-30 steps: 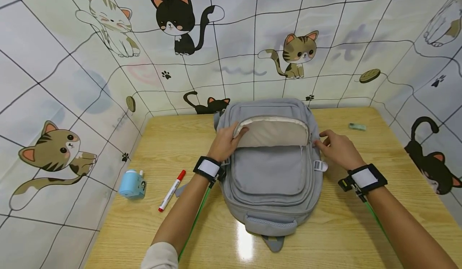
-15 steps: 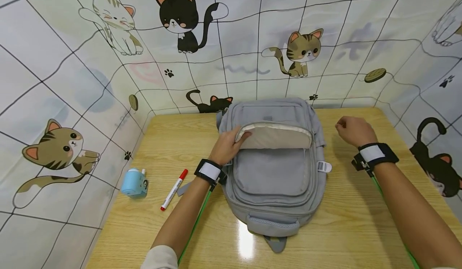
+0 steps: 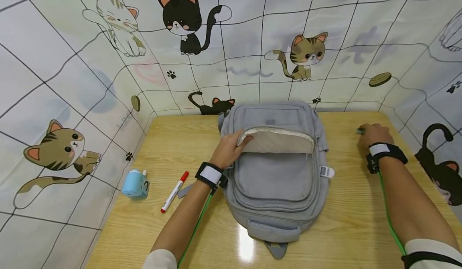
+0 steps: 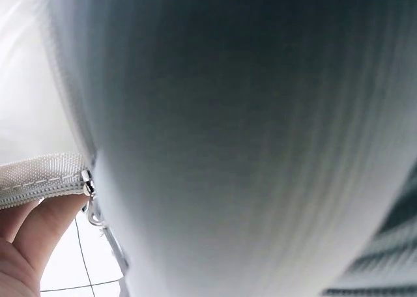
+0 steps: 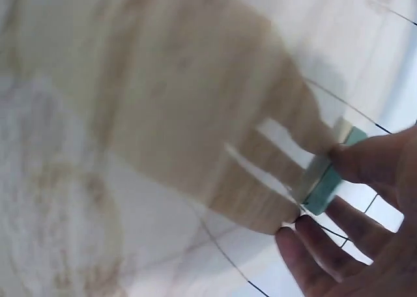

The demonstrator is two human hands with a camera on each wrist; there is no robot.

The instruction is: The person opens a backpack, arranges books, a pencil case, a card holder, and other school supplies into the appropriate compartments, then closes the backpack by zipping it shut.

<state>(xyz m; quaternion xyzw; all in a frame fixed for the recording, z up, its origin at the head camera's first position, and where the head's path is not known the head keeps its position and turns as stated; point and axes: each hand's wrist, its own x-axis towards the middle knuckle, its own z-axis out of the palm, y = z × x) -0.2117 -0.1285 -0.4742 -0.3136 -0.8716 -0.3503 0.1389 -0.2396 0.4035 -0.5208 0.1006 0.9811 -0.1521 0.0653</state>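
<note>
A grey backpack (image 3: 273, 176) lies on the table, its front pocket unzipped and the cream-lined pocket flap (image 3: 278, 140) folded back. My left hand (image 3: 228, 148) pinches the left edge of this flap. Up close in the left wrist view, the fingers (image 4: 47, 225) lie under the zipper edge (image 4: 39, 180), beside a metal zipper pull (image 4: 93, 209). To the right of the backpack, my right hand (image 3: 376, 136) is down at the table, holding a small green eraser (image 5: 326, 186) between thumb and fingertips. In the head view only one end of the eraser shows past the fingers.
Left of the backpack are a light blue pencil sharpener (image 3: 135, 184), a red-capped marker (image 3: 175, 192) and a flat grey piece (image 3: 184, 191) partly behind the left forearm. Cat-printed cloth walls (image 3: 245, 60) border the table (image 3: 335, 229).
My right hand has left the backpack's right side, moved right and taken hold of the green eraser. My left hand stays on the flap, which has dropped slightly.
</note>
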